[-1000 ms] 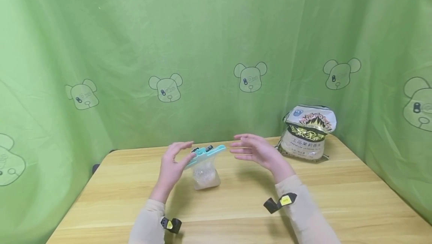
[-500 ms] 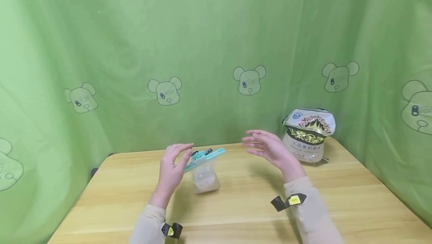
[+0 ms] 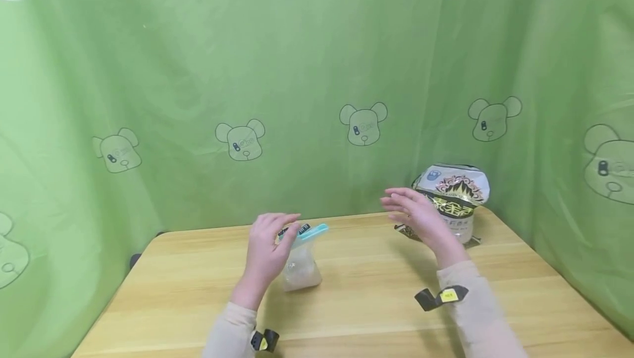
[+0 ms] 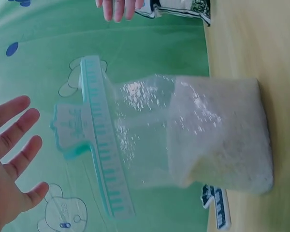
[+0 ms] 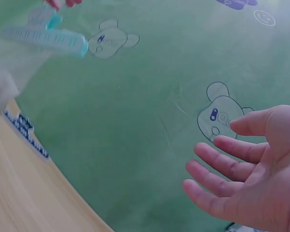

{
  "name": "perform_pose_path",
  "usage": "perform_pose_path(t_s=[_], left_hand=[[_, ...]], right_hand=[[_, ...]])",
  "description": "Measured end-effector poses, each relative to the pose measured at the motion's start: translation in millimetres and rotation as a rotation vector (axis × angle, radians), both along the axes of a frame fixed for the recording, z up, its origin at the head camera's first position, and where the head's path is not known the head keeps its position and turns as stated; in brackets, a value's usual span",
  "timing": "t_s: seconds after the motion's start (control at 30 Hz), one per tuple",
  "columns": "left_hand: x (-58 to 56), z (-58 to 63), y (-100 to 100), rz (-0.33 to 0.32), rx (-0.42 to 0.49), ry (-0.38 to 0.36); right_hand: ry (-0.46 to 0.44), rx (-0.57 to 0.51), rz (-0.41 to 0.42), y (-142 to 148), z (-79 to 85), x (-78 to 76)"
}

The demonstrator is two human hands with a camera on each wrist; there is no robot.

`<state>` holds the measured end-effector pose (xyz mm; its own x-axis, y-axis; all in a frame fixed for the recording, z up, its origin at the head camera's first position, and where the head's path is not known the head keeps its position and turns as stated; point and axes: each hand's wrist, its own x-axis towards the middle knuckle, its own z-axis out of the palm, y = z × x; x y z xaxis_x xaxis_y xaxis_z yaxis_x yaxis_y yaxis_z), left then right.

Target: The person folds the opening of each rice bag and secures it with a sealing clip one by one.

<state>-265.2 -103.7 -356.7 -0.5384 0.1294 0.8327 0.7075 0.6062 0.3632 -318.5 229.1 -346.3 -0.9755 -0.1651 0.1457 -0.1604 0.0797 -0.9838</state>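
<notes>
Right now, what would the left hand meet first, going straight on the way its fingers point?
Probably the teal clip on the clear bag: in the left wrist view the left hand points that way, though depth is unclear.

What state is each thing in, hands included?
Small clear bag, upright, partly filled, clipped
Teal clip, clamped across that bag's top
Dark clip, not clipped to that bag
Large rice bag, upright
Green curtain, hanging
Left hand, holding nothing
Right hand, holding nothing
</notes>
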Motion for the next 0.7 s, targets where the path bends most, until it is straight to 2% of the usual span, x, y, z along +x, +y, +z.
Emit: perform_pose_path(t_s=[0.33,0.5,0.7], left_hand=[[-2.4,8.8,30,-0.027,-0.002,0.016],[-4.4,12.7,50,-0.064,0.005,-0.039],[-4.7,10.2,73,-0.111,0.022,-0.098]], right_hand=[[0.09,0.226,-0.174,36,3.8,12.9],[0.132,0.273,-0.258,55,2.8,19.4],[0.173,0.321,-0.371,75,-2.0,28.0]])
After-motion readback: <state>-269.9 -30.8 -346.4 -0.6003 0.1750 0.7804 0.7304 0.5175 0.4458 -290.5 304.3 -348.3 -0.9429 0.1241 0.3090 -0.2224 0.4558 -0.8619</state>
